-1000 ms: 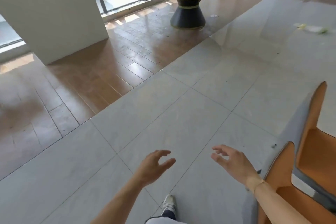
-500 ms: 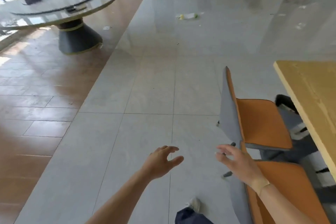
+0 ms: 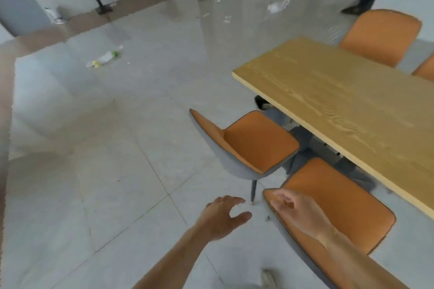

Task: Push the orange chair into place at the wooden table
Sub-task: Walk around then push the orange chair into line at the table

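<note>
Both hands are open and hold nothing. The left hand (image 3: pixel 223 217) has its fingers spread and curled a little, with a wide gap between thumb and fingers. It hangs in the air over the floor (image 3: pixel 117 171), just left of the near chair (image 3: pixel 340 209). The right hand (image 3: pixel 298 211) is open too, with its fingers loose. It is over the top edge of the near chair's back, at the left corner. It looks blurry, so I cannot tell if it touches the chair or is just above it.

The near chair is orange with a grey back. It stands at the long near edge of the table (image 3: pixel 352 105), with its seat partly under that edge. A second chair (image 3: pixel 251 145) of the same kind stands past it, near the table's left corner. It is turned a bit and sits out from the table, with only the front of its seat close to the edge.

Two more orange chairs show on the far side of the table. One (image 3: pixel 380 35) is in full view, and another peeks in at the right edge.

A plastic bottle (image 3: pixel 103 57) lies on the floor, well apart from the table. A shoe (image 3: pixel 267 279) shows at the bottom.
</note>
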`<action>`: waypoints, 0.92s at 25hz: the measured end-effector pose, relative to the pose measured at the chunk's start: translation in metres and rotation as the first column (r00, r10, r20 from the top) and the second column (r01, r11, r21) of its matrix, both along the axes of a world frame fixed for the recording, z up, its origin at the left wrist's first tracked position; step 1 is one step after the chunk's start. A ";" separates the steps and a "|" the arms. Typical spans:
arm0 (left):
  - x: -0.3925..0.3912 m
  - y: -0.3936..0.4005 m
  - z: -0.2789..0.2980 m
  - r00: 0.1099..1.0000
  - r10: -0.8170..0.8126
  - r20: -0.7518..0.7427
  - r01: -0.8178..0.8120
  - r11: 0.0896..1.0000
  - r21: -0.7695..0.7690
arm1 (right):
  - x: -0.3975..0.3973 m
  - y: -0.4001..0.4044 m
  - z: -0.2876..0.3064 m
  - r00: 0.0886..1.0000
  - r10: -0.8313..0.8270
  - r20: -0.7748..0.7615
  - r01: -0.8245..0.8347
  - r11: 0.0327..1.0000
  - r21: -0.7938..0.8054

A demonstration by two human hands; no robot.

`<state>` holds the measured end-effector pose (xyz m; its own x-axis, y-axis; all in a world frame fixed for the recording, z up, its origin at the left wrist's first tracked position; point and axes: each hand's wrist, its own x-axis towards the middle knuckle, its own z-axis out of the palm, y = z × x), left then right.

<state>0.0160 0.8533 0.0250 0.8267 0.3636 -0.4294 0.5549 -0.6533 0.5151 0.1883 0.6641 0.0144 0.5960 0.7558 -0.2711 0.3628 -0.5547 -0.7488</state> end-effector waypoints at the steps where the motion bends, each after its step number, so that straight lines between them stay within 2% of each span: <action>1: 0.014 0.006 -0.004 0.998 -0.069 -0.002 0.069 0.998 -0.015 | -0.004 -0.011 -0.004 0.998 -0.066 0.007 0.066 0.998 -0.023; 4: 0.055 0.020 -0.013 0.952 -0.306 0.024 0.306 0.950 -0.061 | -0.022 -0.041 -0.013 0.960 -0.278 0.037 0.280 0.955 -0.100; 8: 0.091 0.021 -0.029 0.827 -0.558 0.063 0.561 0.827 -0.043 | -0.067 -0.070 -0.013 0.872 -0.480 0.098 0.490 0.849 -0.196; 12: 0.114 0.006 -0.045 0.679 -0.724 0.123 0.730 0.684 -0.002 | -0.118 -0.094 -0.023 0.664 -0.730 0.161 0.747 0.643 -0.167; 14: 0.119 -0.003 -0.051 0.611 -0.779 0.143 0.784 0.620 0.029 | -0.138 -0.106 -0.031 0.607 -0.754 0.249 0.794 0.574 -0.198; 17: 0.122 -0.010 -0.064 0.579 -0.803 0.142 0.808 0.589 0.035 | -0.149 -0.114 -0.035 0.596 -0.740 0.313 0.803 0.553 -0.222; 20: 0.122 -0.011 -0.074 0.554 -0.824 0.121 0.824 0.563 0.060 | -0.145 -0.116 -0.041 0.597 -0.718 0.358 0.801 0.556 -0.221; 23: 0.123 -0.013 -0.079 0.570 -0.812 0.127 0.805 0.583 0.113 | -0.132 -0.111 -0.051 0.659 -0.643 0.391 0.749 0.613 -0.253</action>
<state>0.1390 0.8399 -0.0538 0.8351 -0.4750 -0.2774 -0.2945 -0.8121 0.5038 0.0559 0.5532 -0.0366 0.9791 -0.0446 -0.1983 -0.1188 -0.9173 -0.3800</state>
